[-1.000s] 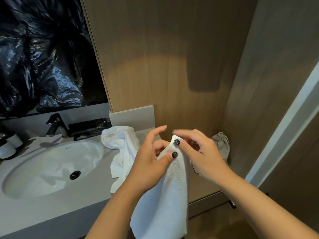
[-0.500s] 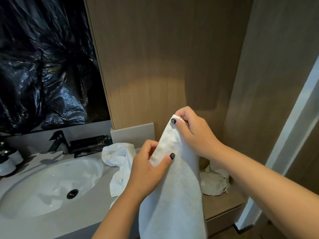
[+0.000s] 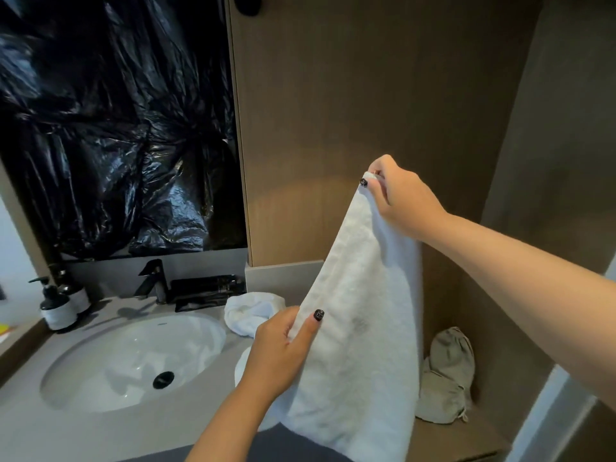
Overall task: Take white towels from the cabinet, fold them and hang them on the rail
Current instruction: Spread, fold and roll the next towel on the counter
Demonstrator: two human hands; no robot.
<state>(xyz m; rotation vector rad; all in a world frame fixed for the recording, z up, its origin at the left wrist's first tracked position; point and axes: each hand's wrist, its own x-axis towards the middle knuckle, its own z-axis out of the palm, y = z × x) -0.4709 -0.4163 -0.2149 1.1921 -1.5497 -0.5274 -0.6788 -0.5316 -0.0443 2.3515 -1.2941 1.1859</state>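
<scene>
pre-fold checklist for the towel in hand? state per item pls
1. Right hand pinches the top corner of the white towel: ok.
2. Left hand grips the towel's left edge: ok.
3. Towel hangs flat, untwisted: ok.
4. Bottom hem off the counter: cannot tell.
5. Second towel lies apart by the sink: ok.
6. Rail in view: not ok.

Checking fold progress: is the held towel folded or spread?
Spread: the white towel hangs loose, right hand pinching its top corner, left hand gripping its edge.
</scene>
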